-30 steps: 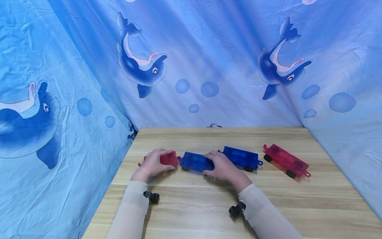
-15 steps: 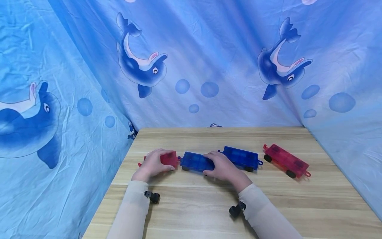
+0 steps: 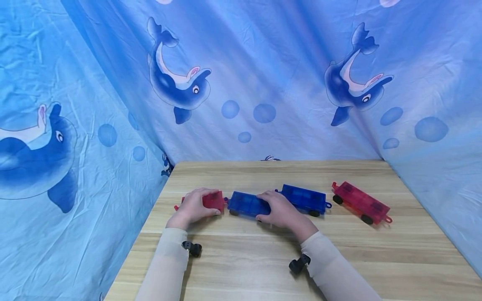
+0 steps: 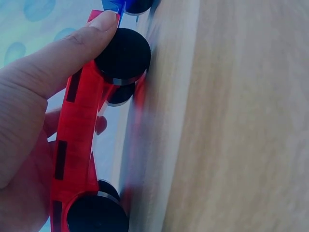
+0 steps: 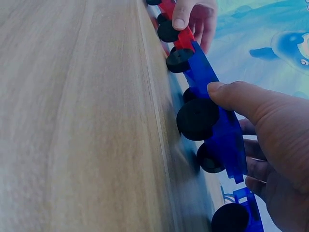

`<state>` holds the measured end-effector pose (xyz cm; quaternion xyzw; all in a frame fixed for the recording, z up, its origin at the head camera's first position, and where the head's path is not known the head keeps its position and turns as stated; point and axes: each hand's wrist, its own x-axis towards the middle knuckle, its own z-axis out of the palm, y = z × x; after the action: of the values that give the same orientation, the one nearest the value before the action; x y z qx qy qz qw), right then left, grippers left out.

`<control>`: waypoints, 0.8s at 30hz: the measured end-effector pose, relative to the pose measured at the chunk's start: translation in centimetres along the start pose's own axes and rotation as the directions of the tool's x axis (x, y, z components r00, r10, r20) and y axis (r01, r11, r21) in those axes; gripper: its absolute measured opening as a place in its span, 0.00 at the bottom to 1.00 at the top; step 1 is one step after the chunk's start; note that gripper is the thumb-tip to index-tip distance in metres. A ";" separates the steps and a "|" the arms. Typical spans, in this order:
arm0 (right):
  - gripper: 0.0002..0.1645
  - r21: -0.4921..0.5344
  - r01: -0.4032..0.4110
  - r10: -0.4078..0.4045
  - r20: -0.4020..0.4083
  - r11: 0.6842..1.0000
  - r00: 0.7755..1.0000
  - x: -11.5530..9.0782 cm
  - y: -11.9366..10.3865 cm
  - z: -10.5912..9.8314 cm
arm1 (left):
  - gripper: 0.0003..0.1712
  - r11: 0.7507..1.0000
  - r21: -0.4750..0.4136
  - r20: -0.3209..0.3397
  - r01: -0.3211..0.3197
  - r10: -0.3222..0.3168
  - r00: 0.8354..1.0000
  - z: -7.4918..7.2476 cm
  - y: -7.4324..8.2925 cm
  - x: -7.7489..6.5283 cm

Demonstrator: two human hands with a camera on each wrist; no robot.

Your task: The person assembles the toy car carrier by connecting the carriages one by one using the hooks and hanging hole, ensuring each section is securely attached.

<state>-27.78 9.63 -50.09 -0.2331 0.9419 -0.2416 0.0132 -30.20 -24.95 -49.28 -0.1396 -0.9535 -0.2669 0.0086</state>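
On the wooden table, my left hand (image 3: 193,205) grips a translucent red toy train car (image 4: 77,130) across its width, thumb on the near side and fingers on the far side. My right hand (image 3: 280,210) holds a translucent blue toy train car (image 3: 244,203) the same way at its right end. Both cars have black wheels. The red car's right coupling meets the blue car's left hook, the two overlapping in the head view. Just right of my right hand stands a second blue toy train car (image 3: 303,197), its left hook close to my knuckles.
Farther right, a second red toy train car (image 3: 361,202) stands at an angle, apart from the others. The wooden table (image 3: 241,259) ends at a blue dolphin-print curtain (image 3: 244,83) behind and at both sides.
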 end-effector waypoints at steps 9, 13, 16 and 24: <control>0.47 -0.013 0.013 -0.013 -0.003 1.000 1.000 -0.1 -0.4 -0.1 | 0.49 1.000 -0.002 0.004 -0.020 0.020 1.000 -0.3 0.2 -0.1; 0.48 -0.001 0.012 -0.012 0.006 1.000 1.000 -0.2 -0.5 -0.3 | 0.51 0.999 0.010 -0.013 -0.043 0.043 0.999 -0.4 0.4 -0.1; 0.49 0.006 0.019 -0.019 0.001 1.000 1.000 -0.3 -0.6 -0.6 | 0.51 0.998 0.009 -0.024 -0.067 0.067 0.997 -0.6 0.8 -0.1; 0.49 0.063 0.007 -0.005 -0.019 0.998 1.000 -0.7 -0.2 -1.5 | 0.48 0.991 -0.036 -0.015 -0.128 0.128 0.992 -0.8 2.7 -0.4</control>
<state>-27.26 10.45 -48.78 -0.2330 0.9332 -0.2734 0.0108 -29.17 -23.25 -47.31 -0.1989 -0.9374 -0.2843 0.0290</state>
